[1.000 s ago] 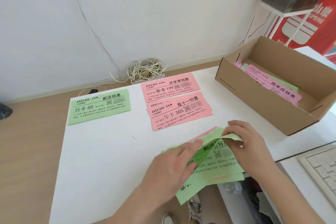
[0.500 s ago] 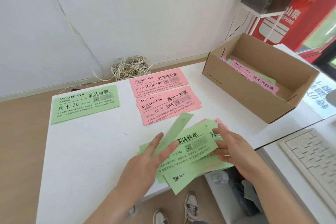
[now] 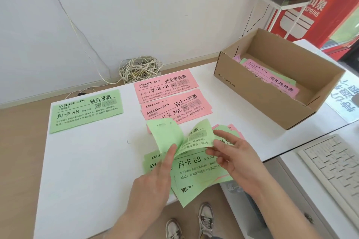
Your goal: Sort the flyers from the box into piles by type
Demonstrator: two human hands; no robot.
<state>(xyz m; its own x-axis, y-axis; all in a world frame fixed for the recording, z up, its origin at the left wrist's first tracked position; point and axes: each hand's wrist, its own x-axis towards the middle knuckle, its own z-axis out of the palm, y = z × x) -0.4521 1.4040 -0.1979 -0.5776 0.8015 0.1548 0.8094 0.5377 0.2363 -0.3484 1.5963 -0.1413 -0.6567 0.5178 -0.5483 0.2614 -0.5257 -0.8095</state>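
Sorting looks partly done: a green pile, an upper pink pile and a lower pink pile lie on the white table beyond the hands. A mixed loose batch sits at the near edge. The left hand grips a lifted green flyer, fingers closed on its lower edge. The right hand pinches a curled green flyer between thumb and fingers. More boxed flyers lie in the cardboard box, so most of the work probably lies ahead.
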